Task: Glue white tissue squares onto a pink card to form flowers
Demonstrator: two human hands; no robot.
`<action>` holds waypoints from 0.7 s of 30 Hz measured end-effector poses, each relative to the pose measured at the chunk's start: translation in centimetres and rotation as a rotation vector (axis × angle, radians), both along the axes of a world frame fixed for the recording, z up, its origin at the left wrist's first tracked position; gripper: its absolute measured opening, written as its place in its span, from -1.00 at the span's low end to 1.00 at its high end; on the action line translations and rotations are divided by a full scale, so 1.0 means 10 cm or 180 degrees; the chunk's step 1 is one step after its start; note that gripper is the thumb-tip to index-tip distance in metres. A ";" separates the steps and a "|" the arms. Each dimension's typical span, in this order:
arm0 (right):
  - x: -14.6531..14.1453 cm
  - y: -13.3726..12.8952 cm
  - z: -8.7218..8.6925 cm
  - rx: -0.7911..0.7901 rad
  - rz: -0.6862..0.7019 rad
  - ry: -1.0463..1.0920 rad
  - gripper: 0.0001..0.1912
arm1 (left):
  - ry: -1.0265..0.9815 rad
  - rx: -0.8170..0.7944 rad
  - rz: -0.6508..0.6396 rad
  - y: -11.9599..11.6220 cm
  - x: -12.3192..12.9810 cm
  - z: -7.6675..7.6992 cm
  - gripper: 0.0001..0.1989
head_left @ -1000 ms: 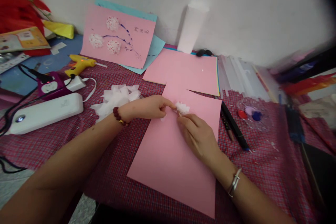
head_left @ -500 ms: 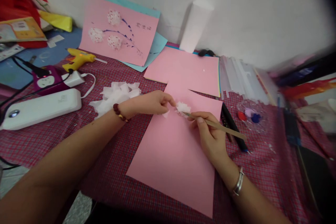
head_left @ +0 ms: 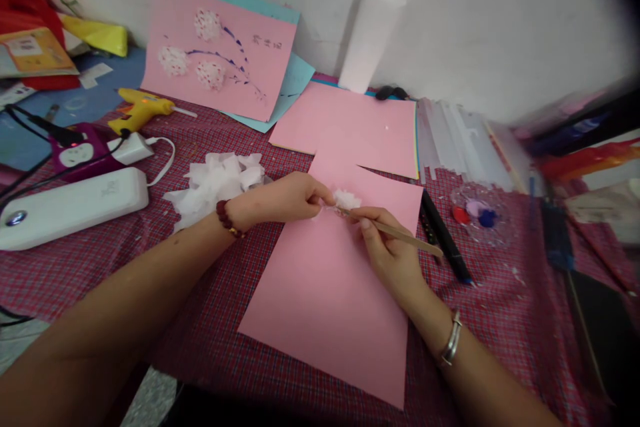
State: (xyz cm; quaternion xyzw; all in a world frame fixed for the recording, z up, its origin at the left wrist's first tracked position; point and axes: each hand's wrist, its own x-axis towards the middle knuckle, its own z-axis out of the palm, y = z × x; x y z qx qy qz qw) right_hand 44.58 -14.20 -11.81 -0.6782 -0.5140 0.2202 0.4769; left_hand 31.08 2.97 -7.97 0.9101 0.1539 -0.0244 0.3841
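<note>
A pink sheet of paper lies in front of me. Near its top sits a small ruffled cluster of white tissue paper. My left hand comes in from the left, thumb and forefinger pinched by the cluster, with a thin white scrap of tissue paper at the fingertips. Held like a pen in my right hand is a slim, flat beige stick-like tool. Its tip points at the lower edge of the cluster, close to my left fingertips. Loose white tissue pieces are heaped left of the sheet.
Behind stand a pink picture with white flower balls and more pink paper. At left are a yellow glue gun, a purple power socket and a white device. Pens and a clear paint dish lie right.
My right hand and the tool have shifted slightly left, bringing the tip nearer my left fingertips below the cluster. My left hand stays by the cluster. The view has shifted slightly.
</note>
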 end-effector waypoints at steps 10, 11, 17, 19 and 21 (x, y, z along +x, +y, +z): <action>-0.03 -0.05 0.07 0.0679 -0.0452 0.0386 -0.82 | -0.0129 0.0336 -0.0116 -0.06 0.00 -0.02 -0.59; -0.03 -0.06 0.07 0.0644 -0.0422 0.0390 -0.83 | -0.0148 0.0214 -0.0017 -0.04 -0.01 -0.01 -0.60; -0.05 -0.05 0.06 0.0159 0.0085 0.0013 -0.82 | -0.0660 -0.1437 0.0895 0.15 -0.06 -0.01 -0.74; -0.06 -0.03 0.07 0.0106 0.0176 -0.0170 -0.82 | -0.0793 -0.1844 0.1000 0.18 -0.06 -0.04 -0.81; -0.06 -0.01 0.06 0.0110 0.0195 -0.0267 -0.82 | -0.0827 -0.2077 0.0982 0.20 -0.06 -0.08 -0.84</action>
